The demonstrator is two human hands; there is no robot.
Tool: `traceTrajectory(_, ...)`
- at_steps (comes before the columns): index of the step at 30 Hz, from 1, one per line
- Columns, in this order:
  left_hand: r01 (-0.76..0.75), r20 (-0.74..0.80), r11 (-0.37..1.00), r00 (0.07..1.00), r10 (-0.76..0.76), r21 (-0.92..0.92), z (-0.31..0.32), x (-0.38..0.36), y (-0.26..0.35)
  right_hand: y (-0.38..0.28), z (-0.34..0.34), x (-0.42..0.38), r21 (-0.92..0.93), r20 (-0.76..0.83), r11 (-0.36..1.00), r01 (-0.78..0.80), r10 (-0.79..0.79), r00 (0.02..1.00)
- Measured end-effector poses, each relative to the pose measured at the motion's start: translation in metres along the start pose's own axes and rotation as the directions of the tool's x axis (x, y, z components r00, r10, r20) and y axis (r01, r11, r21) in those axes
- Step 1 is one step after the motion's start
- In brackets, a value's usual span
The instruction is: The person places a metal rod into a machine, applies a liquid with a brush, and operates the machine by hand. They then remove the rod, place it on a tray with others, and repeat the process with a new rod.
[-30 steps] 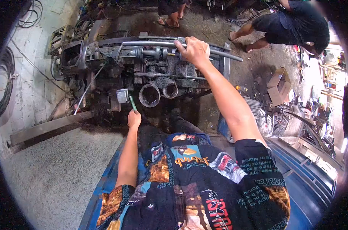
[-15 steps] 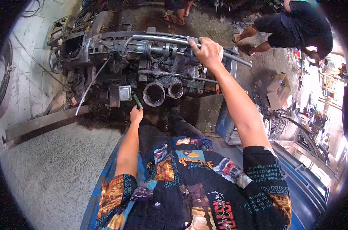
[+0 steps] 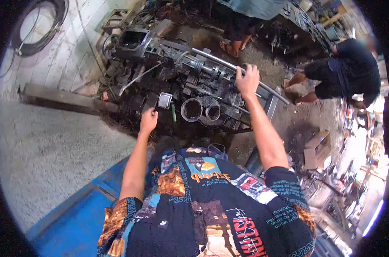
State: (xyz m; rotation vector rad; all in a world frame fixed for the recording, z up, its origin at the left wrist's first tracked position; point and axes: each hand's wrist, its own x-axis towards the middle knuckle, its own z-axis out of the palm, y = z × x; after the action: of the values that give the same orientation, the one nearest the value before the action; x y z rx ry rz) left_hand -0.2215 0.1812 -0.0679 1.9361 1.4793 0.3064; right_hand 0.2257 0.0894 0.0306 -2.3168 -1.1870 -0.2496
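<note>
My right hand (image 3: 248, 80) is closed around a long bare metal pipe (image 3: 269, 89), which lies at a slant across the top of a greasy machine (image 3: 190, 77). Near the machine's front edge, my left hand (image 3: 148, 120) has its fingers curled together beside a square metal box-shaped part (image 3: 165, 100). Whatever those fingers grip is dark and too blurred to name. A green-handled lever (image 3: 174, 113) stands free just right of that hand. Two round openings, a larger ring (image 3: 191, 110) and a smaller ring (image 3: 212, 113), face up in the machine.
A thin rod (image 3: 139, 77) sticks out at the machine's left. Behind it, a beam (image 3: 66, 99) edges the rough concrete floor (image 3: 70, 150). One person (image 3: 353, 73) bends at the right, and another's legs (image 3: 237, 38) show behind the machine. A cardboard box (image 3: 317, 150) sits by scattered metal.
My left hand has let go of the green handle and moved left. The right hand still holds the pipe. The view has turned, so the machine appears shifted and tilted.
</note>
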Motion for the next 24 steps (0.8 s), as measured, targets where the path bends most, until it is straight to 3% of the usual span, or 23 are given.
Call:
traceTrajectory(2, 0.002, -0.054, 1.000, 0.999, -0.003, -0.031, -0.018, -0.003, 0.014, -0.037, -0.008, -0.016, 0.112, -0.266, 0.979, 0.170, -0.135, 0.954)
traceTrajectory(4, 0.021, -0.082, 1.000, 0.996, -0.022, -0.022, -0.031, 0.001, 0.010, -0.080, -0.011, -0.035, 0.333, -0.175, 0.916, 0.223, -0.172, 0.969)
traceTrajectory(7, -0.036, -0.182, 0.999, 0.982, 0.042, 0.036, -0.054, 0.015, 0.003, -0.120, 0.024, -0.060, 0.646, 0.312, 0.754, -0.117, -0.121, 0.942)
traceTrajectory(9, 0.019, -0.171, 1.000, 0.985, -0.018, 0.004, -0.074, 0.026, 0.012, -0.150, 0.027, -0.065, 0.678, 0.615, 0.572, -0.463, -0.096, 0.783)
traceTrajectory(10, 0.021, -0.181, 1.000, 0.983, -0.022, -0.007, -0.083, 0.034, 0.013, -0.162, 0.041, -0.071, 0.650, 0.719, 0.407, -0.641, -0.056, 0.693)
traceTrajectory(12, 0.056, -0.166, 0.998, 0.984, -0.058, -0.020, -0.100, 0.056, 0.017, -0.184, 0.048, -0.066, 0.520, 0.853, 0.202, -0.830, -0.075, 0.516)
traceTrajectory(14, 0.091, -0.144, 0.995, 0.985, -0.095, -0.034, -0.108, 0.085, 0.006, -0.209, 0.053, -0.058, 0.468, 0.883, 0.159, -0.870, -0.055, 0.465)
traceTrajectory(16, -0.026, -0.172, 0.999, 0.985, 0.022, -0.020, -0.112, 0.118, -0.019, -0.242, 0.053, -0.044, 0.267, 0.964, 0.063, -0.962, 0.000, 0.267)
traceTrajectory(17, 0.002, -0.163, 1.000, 0.987, -0.002, 0.004, -0.115, 0.133, -0.026, -0.256, 0.060, -0.038, 0.225, 0.974, 0.058, -0.973, 0.014, 0.226)
traceTrajectory(18, -0.042, -0.146, 0.987, 0.987, 0.065, 0.155, -0.120, 0.150, -0.040, -0.269, 0.063, -0.034, 0.211, 0.977, 0.024, -0.977, -0.004, 0.211)
traceTrajectory(21, -0.001, -0.102, 0.986, 0.995, 0.018, 0.165, -0.122, 0.198, -0.079, -0.303, 0.080, -0.023, 0.126, 0.991, -0.092, -0.988, 0.056, 0.121)
traceTrajectory(23, -0.038, -0.178, 0.943, 0.979, 0.102, 0.331, -0.126, 0.224, -0.104, -0.324, 0.085, -0.020, 0.125, 0.984, -0.125, -0.984, 0.143, 0.107)
traceTrajectory(24, -0.050, -0.155, 0.944, 0.982, 0.105, 0.325, -0.130, 0.234, -0.112, -0.334, 0.087, -0.018, 0.135, 0.974, -0.148, -0.980, 0.201, 0.104)
